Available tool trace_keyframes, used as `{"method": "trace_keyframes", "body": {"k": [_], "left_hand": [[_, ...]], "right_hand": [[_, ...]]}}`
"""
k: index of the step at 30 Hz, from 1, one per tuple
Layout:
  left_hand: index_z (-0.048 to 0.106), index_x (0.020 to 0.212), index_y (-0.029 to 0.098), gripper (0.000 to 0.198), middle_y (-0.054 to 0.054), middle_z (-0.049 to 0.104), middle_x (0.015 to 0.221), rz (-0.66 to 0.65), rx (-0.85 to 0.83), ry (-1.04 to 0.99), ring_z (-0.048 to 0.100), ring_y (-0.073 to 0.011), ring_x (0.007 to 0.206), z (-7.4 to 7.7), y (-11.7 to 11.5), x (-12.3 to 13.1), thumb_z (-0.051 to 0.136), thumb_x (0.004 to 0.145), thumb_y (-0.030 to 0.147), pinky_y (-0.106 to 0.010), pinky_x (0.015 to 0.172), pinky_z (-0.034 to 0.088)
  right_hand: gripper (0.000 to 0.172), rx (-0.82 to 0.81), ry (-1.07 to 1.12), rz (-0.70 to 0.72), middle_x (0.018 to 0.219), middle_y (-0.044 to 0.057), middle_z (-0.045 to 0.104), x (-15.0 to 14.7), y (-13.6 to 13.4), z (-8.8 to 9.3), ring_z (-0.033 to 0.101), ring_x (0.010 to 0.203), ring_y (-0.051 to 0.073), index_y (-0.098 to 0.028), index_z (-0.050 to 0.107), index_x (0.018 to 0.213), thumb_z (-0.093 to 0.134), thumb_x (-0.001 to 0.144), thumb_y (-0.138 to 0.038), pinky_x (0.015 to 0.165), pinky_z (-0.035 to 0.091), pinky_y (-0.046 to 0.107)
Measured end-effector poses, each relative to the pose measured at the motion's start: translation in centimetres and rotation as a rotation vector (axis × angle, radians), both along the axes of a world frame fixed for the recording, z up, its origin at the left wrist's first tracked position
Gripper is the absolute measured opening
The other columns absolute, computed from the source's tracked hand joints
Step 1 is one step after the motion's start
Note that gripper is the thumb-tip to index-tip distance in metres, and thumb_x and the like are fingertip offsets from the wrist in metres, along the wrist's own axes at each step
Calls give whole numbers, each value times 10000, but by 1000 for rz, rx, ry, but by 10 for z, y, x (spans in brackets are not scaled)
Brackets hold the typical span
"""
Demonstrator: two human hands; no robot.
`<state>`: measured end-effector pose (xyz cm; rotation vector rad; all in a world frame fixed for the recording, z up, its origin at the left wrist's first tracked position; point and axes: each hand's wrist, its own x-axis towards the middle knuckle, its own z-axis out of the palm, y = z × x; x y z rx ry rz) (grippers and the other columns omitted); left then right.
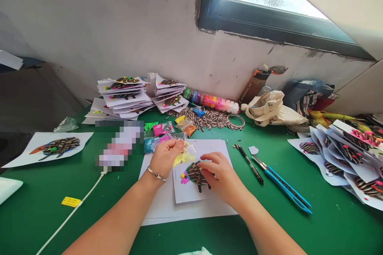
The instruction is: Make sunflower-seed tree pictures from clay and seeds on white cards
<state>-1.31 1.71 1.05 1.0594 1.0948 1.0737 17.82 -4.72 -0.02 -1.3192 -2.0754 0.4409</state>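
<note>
Near the green table's (44, 215) front edge, pinching a yellow clay packet (183, 157) in the left hand (164, 157), pressing gathered right hand (220, 176) fingertips on the seed hedgehog (194, 173), seemingly to steady it.

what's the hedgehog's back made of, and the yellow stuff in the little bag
Hedgehog's back: striped sunflower seeds, it seems, overlapping in rows, matte, like the loose seed pile behind. Yellow stuff: probably soft modelling clay, bright and lumpy, inside a clear plastic bag pinched by the left hand.
</note>
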Motion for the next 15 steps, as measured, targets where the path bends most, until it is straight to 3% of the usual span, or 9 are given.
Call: {"method": "trace_keyframes", "body": {"k": [6,15], "left_hand": [[680,700,135,418,5,578,586,0,-5,2,501,-115,512,-2,1,0,724,654,548,-222,477,381],[687,705,137,425,-7,587,602,7,-6,19,517,-129,534,-1,0,0,718,655,558,-231,491,399]], "right_hand": [[366,-9,-83,59,1182,78,621,4,1,-4,493,1136,273,-270,667,1076,575,789,-63,937,461,486],[450,7,-66,28,1238,85,581,7,0,-3,448,1209,267,-273,639,1124,436,813,-18,973,446,494]]}}
